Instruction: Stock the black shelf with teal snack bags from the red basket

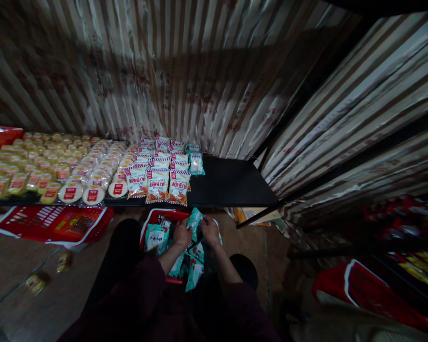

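Above a red basket [175, 280] on the floor, my left hand [182, 233] and my right hand [210, 231] grip a teal snack packet [195, 220] from its two sides. The fingers of both hands are closed at its edges, though dimness hides some detail. More teal packets lie loosely in the basket, one of them face up [157, 239] left of my left hand. Another teal packet [193, 280] leans over the near rim. On the black shelf [235, 178] just beyond, two teal packets [196, 163] stand at the right end of the rows of white-and-orange snack packets [157, 186].
Farther left on the shelf are many wrapped round cakes [93, 194] and small yellow packs [17, 183]. Another red basket [57, 223] sits under the shelf. Two small packs [35, 283] lie on the floor. A shelf leg [255, 218] and red fabric [364, 289] are at right.
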`<state>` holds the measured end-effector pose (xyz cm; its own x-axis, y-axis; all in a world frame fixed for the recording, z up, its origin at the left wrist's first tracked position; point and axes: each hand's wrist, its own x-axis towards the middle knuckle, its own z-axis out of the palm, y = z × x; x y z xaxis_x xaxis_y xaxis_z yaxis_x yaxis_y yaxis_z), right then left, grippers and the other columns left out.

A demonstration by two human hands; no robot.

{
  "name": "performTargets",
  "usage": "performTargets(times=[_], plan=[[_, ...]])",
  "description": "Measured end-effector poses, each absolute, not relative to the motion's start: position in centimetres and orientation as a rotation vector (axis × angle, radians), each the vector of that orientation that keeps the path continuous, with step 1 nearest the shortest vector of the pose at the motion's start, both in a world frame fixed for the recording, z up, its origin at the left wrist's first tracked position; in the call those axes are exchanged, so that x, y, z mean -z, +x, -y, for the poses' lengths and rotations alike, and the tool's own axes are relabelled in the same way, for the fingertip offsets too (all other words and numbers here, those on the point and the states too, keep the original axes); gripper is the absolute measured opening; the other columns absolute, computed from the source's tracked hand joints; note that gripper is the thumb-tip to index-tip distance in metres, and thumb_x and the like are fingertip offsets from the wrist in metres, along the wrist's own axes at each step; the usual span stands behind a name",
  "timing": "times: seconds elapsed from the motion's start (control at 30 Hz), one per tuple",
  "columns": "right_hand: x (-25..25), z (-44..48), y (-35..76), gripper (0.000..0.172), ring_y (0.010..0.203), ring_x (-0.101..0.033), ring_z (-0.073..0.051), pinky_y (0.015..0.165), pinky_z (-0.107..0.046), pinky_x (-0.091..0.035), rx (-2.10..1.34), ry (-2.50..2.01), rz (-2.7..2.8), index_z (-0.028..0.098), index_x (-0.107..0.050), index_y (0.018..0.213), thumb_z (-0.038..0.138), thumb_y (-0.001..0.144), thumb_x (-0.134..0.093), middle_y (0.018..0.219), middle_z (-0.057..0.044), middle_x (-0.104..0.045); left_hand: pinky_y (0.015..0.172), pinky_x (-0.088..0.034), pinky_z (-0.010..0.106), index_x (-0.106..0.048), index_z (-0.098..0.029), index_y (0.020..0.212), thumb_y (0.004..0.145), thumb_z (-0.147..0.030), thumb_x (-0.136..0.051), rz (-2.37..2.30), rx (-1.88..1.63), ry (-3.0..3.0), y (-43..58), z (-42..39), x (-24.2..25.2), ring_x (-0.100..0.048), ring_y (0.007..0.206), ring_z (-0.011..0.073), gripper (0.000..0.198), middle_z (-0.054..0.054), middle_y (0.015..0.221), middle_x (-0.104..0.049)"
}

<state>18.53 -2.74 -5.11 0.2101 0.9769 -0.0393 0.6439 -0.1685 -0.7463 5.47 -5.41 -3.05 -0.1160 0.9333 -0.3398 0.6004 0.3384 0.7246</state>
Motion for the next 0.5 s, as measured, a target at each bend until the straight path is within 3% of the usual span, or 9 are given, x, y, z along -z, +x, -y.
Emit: performTargets(times=[0.27,0.5], plan=[[4.7,3.1,18.0,0.032,0.097,-0.065,-0.024,0.092,-0.036,-0.046,-0.781,-1.853,1.552,0.022,-0.072,0.097,0.028,0.074,-0.05,0.1,-0.006,-0.072,0.091,-0.043,0.024,-0.062,-0.018,0.107,0.079,-0.011,-0.057,-1.781,-0.658,1.126,4.0,5.0,4.2,-0.059,0.107,0.0145,0.03,0.007,0.112,-0.067],[4.0,3.8,17.5,0.032,0.1,-0.064,-0.024,0.094,-0.038,-0.044,-0.841,-1.778,1.588,0.023,-0.072,0.096,0.039,0.08,-0.05,0.102,-0.006,-0.072,0.067,-0.05,0.019,-0.061,-0.016,0.106,0.083,-0.02,-0.055,-1.687,-0.707,0.904,2.3,5.4,3.5,-0.066,0.086,0.0131,0.025,0.007,0.106,-0.069]])
